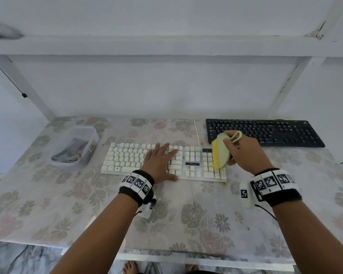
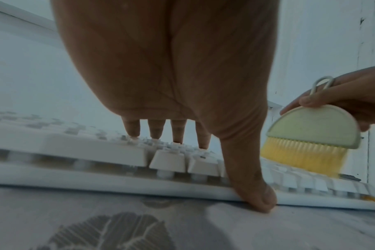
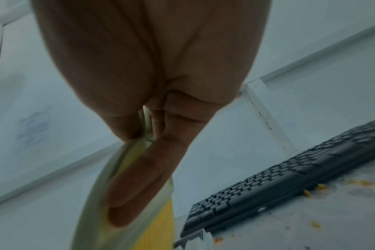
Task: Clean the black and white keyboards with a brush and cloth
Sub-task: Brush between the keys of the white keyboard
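Observation:
A white keyboard (image 1: 127, 158) lies mid-table on the floral cloth. My left hand (image 1: 160, 161) rests flat on its keys with straight fingers (image 2: 155, 130), the thumb (image 2: 255, 194) at the front edge. My right hand (image 1: 244, 151) grips a pale green half-round brush (image 1: 223, 153) with yellow bristles (image 2: 302, 157), held over the number pad at the keyboard's right end (image 2: 310, 182). In the right wrist view the fingers (image 3: 135, 182) curl round the brush body (image 3: 92, 203). A black keyboard (image 1: 265, 132) sits at the back right (image 3: 278, 179).
A clear plastic tub (image 1: 77, 147) with a folded cloth inside stands left of the white keyboard. Orange crumbs (image 3: 315, 225) dot the table (image 1: 67, 204) near the black keyboard. A white cable (image 1: 196, 131) runs back from the white keyboard. White shelf frame behind.

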